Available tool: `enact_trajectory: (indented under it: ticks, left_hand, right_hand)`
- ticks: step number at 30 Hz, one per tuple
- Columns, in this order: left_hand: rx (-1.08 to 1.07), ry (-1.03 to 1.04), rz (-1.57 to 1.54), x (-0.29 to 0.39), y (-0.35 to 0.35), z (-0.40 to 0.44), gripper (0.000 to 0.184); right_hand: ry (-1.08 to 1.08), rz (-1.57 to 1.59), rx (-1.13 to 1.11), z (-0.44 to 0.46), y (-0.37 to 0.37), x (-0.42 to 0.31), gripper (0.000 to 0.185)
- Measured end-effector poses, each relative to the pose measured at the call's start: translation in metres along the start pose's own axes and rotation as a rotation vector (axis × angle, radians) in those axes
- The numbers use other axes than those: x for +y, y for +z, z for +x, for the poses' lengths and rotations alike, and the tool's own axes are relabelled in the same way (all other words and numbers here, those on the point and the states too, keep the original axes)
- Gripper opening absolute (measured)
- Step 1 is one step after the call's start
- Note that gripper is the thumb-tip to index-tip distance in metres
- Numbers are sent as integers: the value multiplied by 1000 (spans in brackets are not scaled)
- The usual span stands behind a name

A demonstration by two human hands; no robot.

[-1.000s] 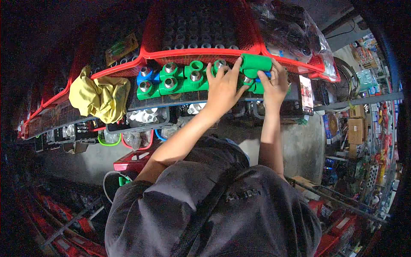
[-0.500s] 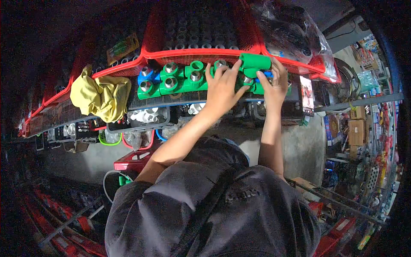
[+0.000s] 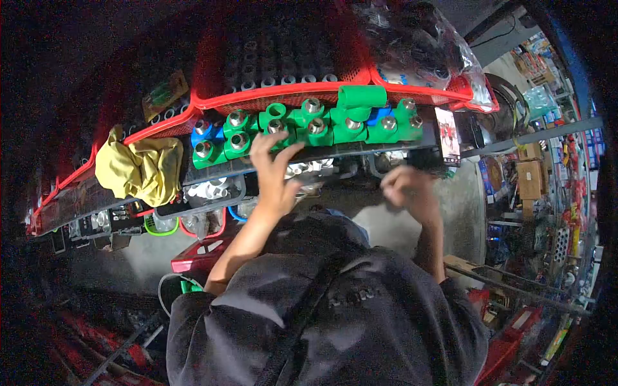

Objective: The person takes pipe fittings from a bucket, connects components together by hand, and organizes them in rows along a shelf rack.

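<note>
Green pipe fittings (image 3: 315, 132) with metal threaded inserts stand in two rows along the shelf edge, with a blue fitting (image 3: 201, 128) at the left end. On top of the row's right part lies a plain green tee (image 3: 362, 96). My left hand (image 3: 275, 174) is at the front of the row with its fingers apart, holding nothing, its fingertips near a fitting. My right hand (image 3: 409, 192), blurred by motion, hangs below the shelf edge, away from the fittings; whether its fingers hold anything is unclear.
Red baskets (image 3: 277, 92) of ring-ended parts sit behind the row. A yellow cloth (image 3: 138, 168) lies at the left, a phone (image 3: 447, 136) at the right. Below the shelf are small baskets (image 3: 161, 225) and a red stool (image 3: 199, 257). Cardboard boxes (image 3: 530, 180) stand farther right.
Both hands have left the green tee, which now rests on the row. My left hand has moved left, and my right hand has come down toward my body. The view has shifted slightly.
</note>
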State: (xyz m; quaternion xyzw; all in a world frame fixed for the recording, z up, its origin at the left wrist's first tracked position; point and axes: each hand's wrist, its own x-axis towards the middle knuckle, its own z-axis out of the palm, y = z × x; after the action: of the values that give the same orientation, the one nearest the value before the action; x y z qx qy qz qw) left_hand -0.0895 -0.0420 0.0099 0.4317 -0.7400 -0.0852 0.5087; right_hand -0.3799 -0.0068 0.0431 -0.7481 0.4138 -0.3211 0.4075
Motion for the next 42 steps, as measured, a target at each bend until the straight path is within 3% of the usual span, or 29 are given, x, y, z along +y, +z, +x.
enact_trajectory:
  ticks: [1,3,5,6,7,9,10,14,20,23,25,26,27,29,30,31,33,36,37,38,39,40,42]
  left_hand:
    - [39,-47,-52,0,-3,-2,68]
    - [76,-82,-66,-6,-8,-10,70]
    - [98,-89,-64,-6,-10,-15,72]
    - [98,-96,-62,-8,-11,-19,72]
    - [109,-91,-76,-6,-13,-20,71]
    - [98,-73,-61,-7,-16,-24,68]
    - [91,-72,-61,-9,-18,-27,67]
    - [214,-94,-17,-6,-26,-43,62]
    - [392,-272,103,7,-55,-89,49]
    - [486,-381,178,14,-81,-118,43]
    - [578,-469,213,13,-109,-156,37]
    - [600,-518,231,8,-119,-170,45]
    - [623,-572,243,7,-127,-186,53]
    - [748,-621,268,-2,-146,-215,53]
    - [795,-664,266,-7,-157,-233,53]
    - [801,-635,270,-13,-171,-255,30]
    - [848,-727,269,-25,-199,-300,34]
    - [942,-1029,433,-48,-245,-381,27]
    - [919,-1156,480,-59,-259,-416,26]
    - [826,-1250,668,-74,-267,-458,26]
    - [581,-1514,622,-85,-277,-497,25]
    - [463,-1590,773,-100,-273,-538,22]
    - [328,-1769,725,-106,-275,-580,17]
  right_hand:
    - [94,109,-197,-9,3,1,22]
    - [208,-219,-551,-25,5,-16,20]
    - [263,-96,-765,-32,11,-3,27]
    - [381,-125,-795,-30,14,-4,31]
    - [361,-132,-831,-30,16,-4,31]
    - [373,-67,-687,-31,18,-5,33]
    - [269,-29,-665,-30,16,-3,33]
    - [349,-180,-896,-32,7,48,20]
    - [62,2,-1001,-31,3,177,16]
    - [-104,85,-994,-13,12,206,14]
    - [12,-137,-782,35,74,14,22]
    - [150,-263,-782,37,89,-11,27]
    - [149,-274,-788,45,98,-20,27]
    - [150,-410,-1210,70,117,-33,28]
    - [110,-410,-1320,77,134,-45,26]
    - [118,-448,-1395,81,155,-55,24]
    - [69,-487,-1497,87,195,-59,20]
    - [325,-339,-1538,109,290,-90,18]
    - [264,-344,-1561,124,324,-82,17]
    - [16,-396,-1451,134,365,-87,14]
    - [62,-307,-1362,143,407,-88,19]
    - [-7,-235,-1277,146,453,-101,17]
    - [151,-7,-1284,152,539,-101,29]
